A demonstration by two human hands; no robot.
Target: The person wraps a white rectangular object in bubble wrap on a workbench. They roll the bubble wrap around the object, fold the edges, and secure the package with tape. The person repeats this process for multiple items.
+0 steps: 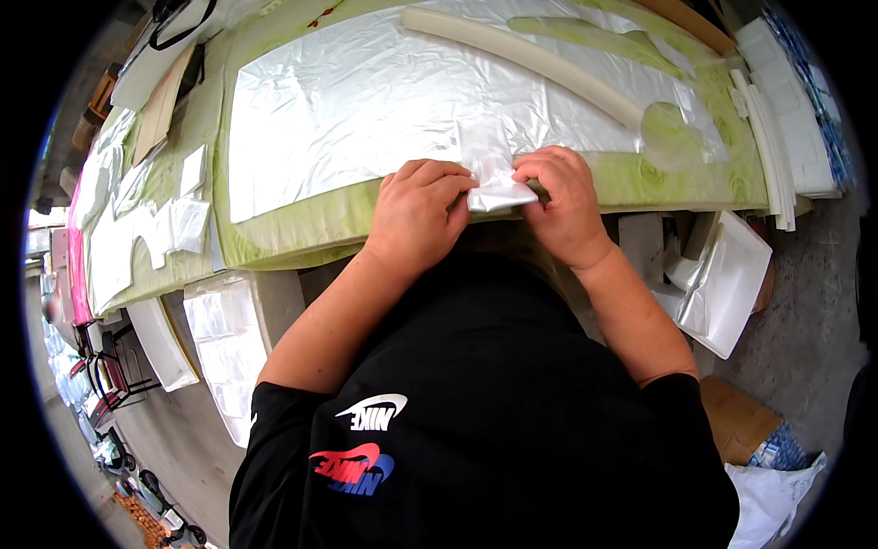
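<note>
I'm watching from afar on the head camera, and both hands are working right at the near edge of the counter [302,215]. The left hand [422,206] is gripping the left side of a clear plastic bag [498,194]; its fingers [434,172] are almost closed, thumb against index, pinching the film. Over on the other side, the right hand [565,197] is pinching the bag's right side, its fingers curling, with only a small gap showing behind the pinch. So the bag is sitting between the two hands, bunched and folded at the counter's near edge, its upper part overlapping a silver sheet [320,119].

That sheet is covering much of the counter, wrinkled and shining, and a long cream tube [530,59] is lying across it, slanting from the far edge towards the right end. Down at the left end I'm seeing white plastic pouches [187,224] scattering over the green cloth, with a cardboard piece [163,108] resting behind them. Below the near edge, a white tray [732,284] is tilting on the right.
</note>
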